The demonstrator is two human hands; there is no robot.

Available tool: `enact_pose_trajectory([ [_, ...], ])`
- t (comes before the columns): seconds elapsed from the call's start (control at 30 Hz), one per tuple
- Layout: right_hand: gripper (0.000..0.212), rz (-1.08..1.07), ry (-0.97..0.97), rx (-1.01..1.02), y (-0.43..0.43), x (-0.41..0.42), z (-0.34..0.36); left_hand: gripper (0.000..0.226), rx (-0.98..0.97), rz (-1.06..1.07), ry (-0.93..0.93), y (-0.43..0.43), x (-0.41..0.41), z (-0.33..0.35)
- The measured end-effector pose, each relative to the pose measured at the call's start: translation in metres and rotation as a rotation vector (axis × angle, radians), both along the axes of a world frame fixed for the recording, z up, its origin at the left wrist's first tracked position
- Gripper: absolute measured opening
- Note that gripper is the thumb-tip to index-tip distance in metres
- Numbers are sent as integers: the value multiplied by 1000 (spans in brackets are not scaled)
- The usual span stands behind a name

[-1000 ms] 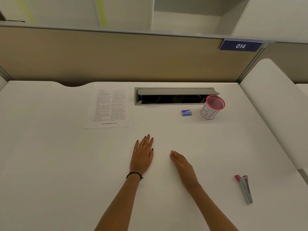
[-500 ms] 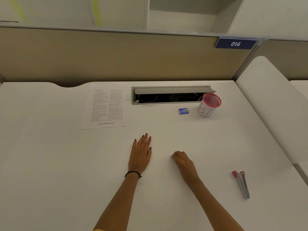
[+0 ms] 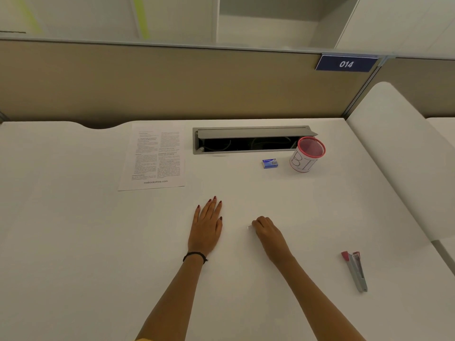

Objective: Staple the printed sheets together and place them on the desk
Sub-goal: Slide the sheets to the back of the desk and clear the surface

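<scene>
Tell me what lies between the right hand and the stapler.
Nothing: in the head view, only bare white desk runs from the right hand to the stapler lying off to its right.

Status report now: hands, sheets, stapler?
Left hand flat on desk, open. Right hand curled, hold unclear. Printed sheets unheld, far left. Stapler untouched at right, nothing blocking.
</scene>
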State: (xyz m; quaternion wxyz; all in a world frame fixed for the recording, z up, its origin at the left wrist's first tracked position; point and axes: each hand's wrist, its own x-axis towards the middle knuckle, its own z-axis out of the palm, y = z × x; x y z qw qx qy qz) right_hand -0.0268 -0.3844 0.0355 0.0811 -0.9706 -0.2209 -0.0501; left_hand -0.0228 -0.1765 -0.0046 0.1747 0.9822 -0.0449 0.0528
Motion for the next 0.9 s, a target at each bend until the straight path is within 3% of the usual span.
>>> enact_pose_trajectory([
  [0.1,20,-149,41,106,-10,14,-8,52,-3,-1,-2,-1,0,1],
  [0.17,14,-280,117,281,-17,23,-7,52,7,-6,2,-1,-1,0],
  [0.23,16,-429,151,566,-23,31,2,52,17,-8,6,1,2,-1],
  [0.3,13,-522,60,799,-28,38,12,53,51,-35,11,3,6,0],
  [0.5,11,-713,2,1206,-56,95,40,54,110,-91,21,1,24,-1],
  [0.6,22,-719,35,1400,-70,126,58,54,119,-113,11,3,35,-1],
  [0.77,26,-752,18,1499,-95,181,80,53,103,-150,2,5,48,-2],
  [0.9,9,-825,-59,1287,-100,212,86,53,97,-148,-1,5,53,-2],
])
